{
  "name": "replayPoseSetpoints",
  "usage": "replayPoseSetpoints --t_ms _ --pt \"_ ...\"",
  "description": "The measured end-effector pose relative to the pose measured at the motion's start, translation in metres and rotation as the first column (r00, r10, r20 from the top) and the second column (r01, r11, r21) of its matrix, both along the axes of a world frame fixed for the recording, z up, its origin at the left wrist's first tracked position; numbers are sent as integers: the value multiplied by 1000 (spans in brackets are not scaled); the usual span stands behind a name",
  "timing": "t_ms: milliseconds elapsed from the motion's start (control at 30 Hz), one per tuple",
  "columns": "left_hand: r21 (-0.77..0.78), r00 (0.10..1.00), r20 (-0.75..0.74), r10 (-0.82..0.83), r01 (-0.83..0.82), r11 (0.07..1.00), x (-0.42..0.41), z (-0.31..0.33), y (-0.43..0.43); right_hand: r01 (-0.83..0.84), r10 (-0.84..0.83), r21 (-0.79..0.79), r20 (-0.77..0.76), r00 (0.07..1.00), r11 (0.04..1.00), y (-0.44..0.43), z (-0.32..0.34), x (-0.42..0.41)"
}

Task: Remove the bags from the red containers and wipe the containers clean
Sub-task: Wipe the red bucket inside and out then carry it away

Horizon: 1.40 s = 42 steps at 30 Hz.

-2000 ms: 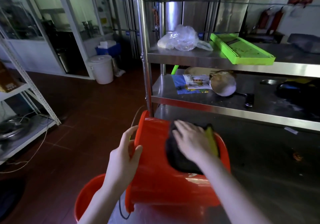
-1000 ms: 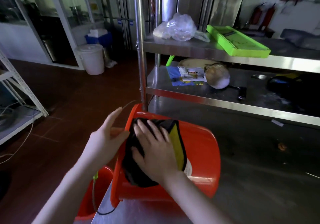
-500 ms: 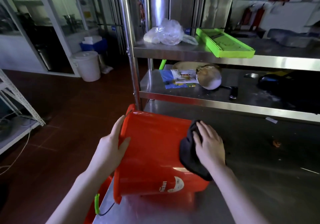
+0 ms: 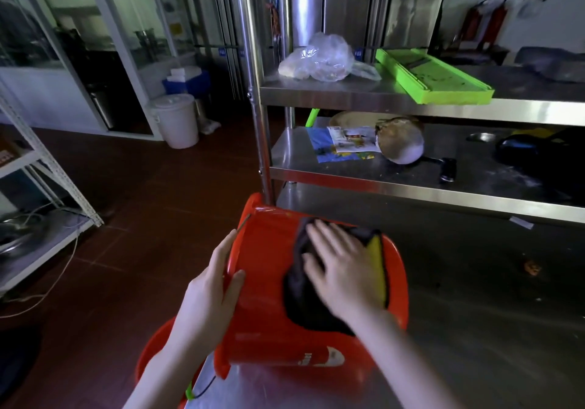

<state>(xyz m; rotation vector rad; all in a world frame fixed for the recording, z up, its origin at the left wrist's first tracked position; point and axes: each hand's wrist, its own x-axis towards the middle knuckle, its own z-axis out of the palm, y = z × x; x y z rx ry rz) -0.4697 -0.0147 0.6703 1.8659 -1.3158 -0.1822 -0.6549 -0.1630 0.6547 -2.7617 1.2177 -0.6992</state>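
A red bucket (image 4: 262, 323) lies on its side at the corner of the steel table (image 4: 474, 329), its open rim facing left. My left hand (image 4: 212, 294) grips that rim, thumb on the outer wall. My right hand (image 4: 342, 269) lies flat, fingers spread, pressing a dark cloth with a yellow edge (image 4: 300, 301) against the bucket's upper wall. A second red bucket (image 4: 152, 358) stands on the floor below the table corner, mostly hidden by my left arm. A clear plastic bag (image 4: 319, 60) lies crumpled on the upper shelf.
A steel shelf rack (image 4: 380, 98) rises behind the table, its post right behind the bucket. It holds a green tray (image 4: 433, 76), papers and a round pan. A white lidded bin (image 4: 175, 120) stands on the floor; a white rack (image 4: 38, 161) is at left.
My right hand slid the cloth over the bucket's wall, from its right end a moment ago to the upper middle now. My left hand kept hold of the rim while the bucket turned slightly.
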Motion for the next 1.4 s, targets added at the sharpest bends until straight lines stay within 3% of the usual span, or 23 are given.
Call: replayPoseSetpoints --t_ms 133,233,333,400,500,600,767,967,1100,1167,1333,1400 --pt "-19 1000 -26 -12 11 1000 -6 -7 12 286 -298 251 13 954 925 -41 -7 -52" --pt "-26 999 -17 -37 37 999 -10 -16 24 361 -373 364 -40 927 859 -57 -1 -36" --pt "-31 998 -22 -51 51 998 -8 -21 33 272 -272 279 -38 961 921 -40 17 14" --pt "-33 994 -73 -78 76 997 -4 -18 36 110 -111 158 -1 994 981 -12 25 45" --pt "4 978 -201 -51 53 999 4 -1 28 -96 96 35 -4 995 995 29 27 64" --pt "126 975 -194 112 -89 988 9 21 -8 -123 124 -13 32 992 992 62 13 54" --pt "244 976 -80 202 -177 953 7 32 -63 -179 185 -65 100 978 982 103 -19 35" --pt "6 979 -107 172 -173 985 -8 0 -27 -63 62 16 54 997 998 43 6 52" --pt "-8 977 -85 195 -197 980 -16 -2 -24 -39 54 320 -36 998 947 -26 31 75" --pt "46 970 -29 242 -240 970 -18 5 -31 -35 69 397 -71 995 917 -43 34 79" --pt "99 948 9 318 -318 943 -17 7 -38 -148 149 38 -23 989 988 15 3 24" --pt "77 960 -4 280 -278 957 -14 6 -36 -128 128 -13 30 991 992 49 -23 -11"
